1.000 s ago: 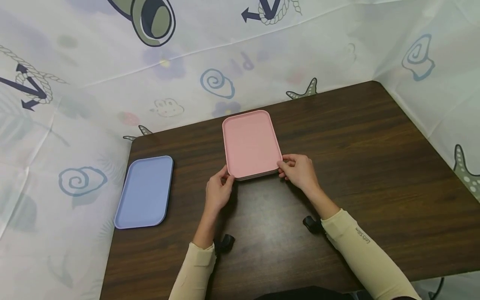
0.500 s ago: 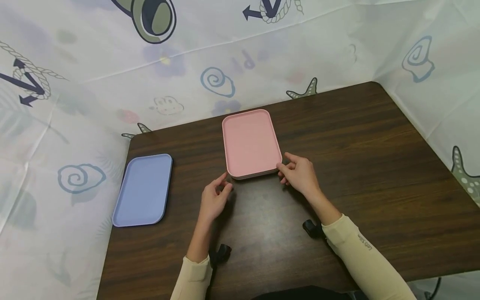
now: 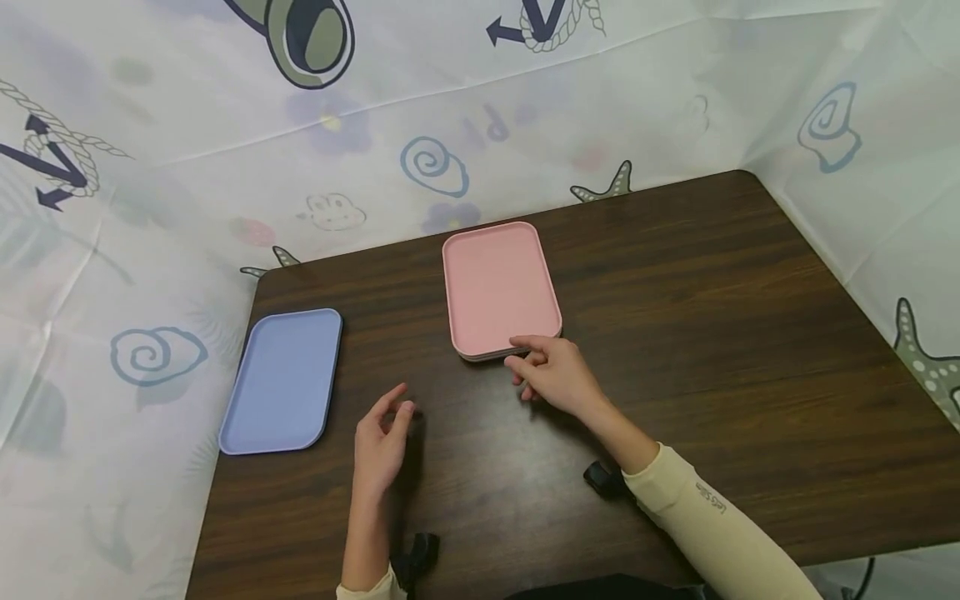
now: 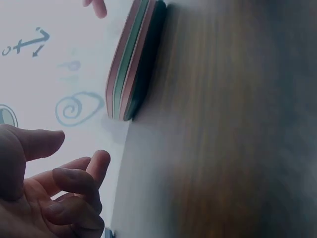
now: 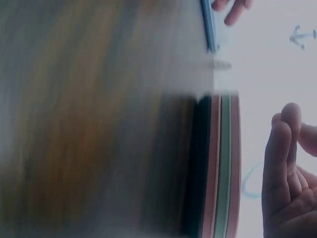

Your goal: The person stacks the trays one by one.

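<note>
A stack of rectangular trays lies near the table's back edge, its pink top tray [image 3: 501, 287] facing up. From the side, the left wrist view shows pink and green rims in the stack [image 4: 127, 69], with a dark layer or shadow beneath. Over the front edge of the stack hovers my right hand [image 3: 557, 375], fingers loosely bent and holding nothing; whether it touches the rim I cannot tell. My left hand [image 3: 381, 446] is raised above the wood between the stack and a blue tray [image 3: 283, 383], its thumb and fingers apart and nothing between them.
The dark wooden table [image 3: 712, 350] stretches right of the stack and toward the person. A printed white curtain [image 3: 240, 100] hangs behind and at both sides. Near the table's left edge lies the blue tray. Black wrist cameras sit below both hands.
Both hands have let go of the pink tray's front corners. My left hand has drawn back left and toward the person; the right has slid left along the front edge. The trays stay put.
</note>
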A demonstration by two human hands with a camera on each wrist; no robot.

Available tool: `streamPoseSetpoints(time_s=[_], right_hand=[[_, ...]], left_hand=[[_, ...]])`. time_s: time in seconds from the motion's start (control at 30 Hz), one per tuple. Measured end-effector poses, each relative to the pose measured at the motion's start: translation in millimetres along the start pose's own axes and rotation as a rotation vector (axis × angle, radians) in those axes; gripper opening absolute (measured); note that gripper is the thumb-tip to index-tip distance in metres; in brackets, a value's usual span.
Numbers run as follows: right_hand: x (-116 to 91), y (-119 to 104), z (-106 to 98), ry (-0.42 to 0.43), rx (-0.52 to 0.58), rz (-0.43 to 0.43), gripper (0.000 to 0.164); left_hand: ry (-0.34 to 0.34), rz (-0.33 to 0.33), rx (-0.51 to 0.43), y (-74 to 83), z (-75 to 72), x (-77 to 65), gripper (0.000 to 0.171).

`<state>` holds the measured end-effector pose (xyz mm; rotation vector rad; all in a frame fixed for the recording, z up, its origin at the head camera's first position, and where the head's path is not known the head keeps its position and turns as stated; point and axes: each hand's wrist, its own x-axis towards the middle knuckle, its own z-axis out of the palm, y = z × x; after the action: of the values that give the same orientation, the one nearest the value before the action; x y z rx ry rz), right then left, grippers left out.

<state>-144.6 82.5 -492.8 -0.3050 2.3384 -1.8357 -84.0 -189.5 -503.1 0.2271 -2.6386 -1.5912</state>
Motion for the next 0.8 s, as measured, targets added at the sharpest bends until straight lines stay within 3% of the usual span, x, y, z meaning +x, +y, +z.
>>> streamPoseSetpoints(time_s=[0.1,0.13,0.37,0.63,0.8], right_hand=[[0,-3,16,-0.131,0.025,0.011,0.04],[1,-3,22,-0.175,0.026,0.021,0.038],[7,-3,59,-0.412,0.017,0.071,0.041],[13,3,89,-0.515,0.056,0.109,0.044],[17,2,107,-0.531,0.104,0.137,0.046]], left_hand=[[0.025,-0.008,-0.003,14.3,-6.5,-10.5,0.035],[0.036,-0.007,0.001,11.9,-7.9,-11.2,0.035],[0.181,0.005,0.108,-34.0,-22.3,-8.0,0.033],[0.284,-0.066,0.233,-48.5,-67.5,-19.6,0.036],[0.353,-0.131,0.351,-60.6,-104.9,-16.2,0.039]])
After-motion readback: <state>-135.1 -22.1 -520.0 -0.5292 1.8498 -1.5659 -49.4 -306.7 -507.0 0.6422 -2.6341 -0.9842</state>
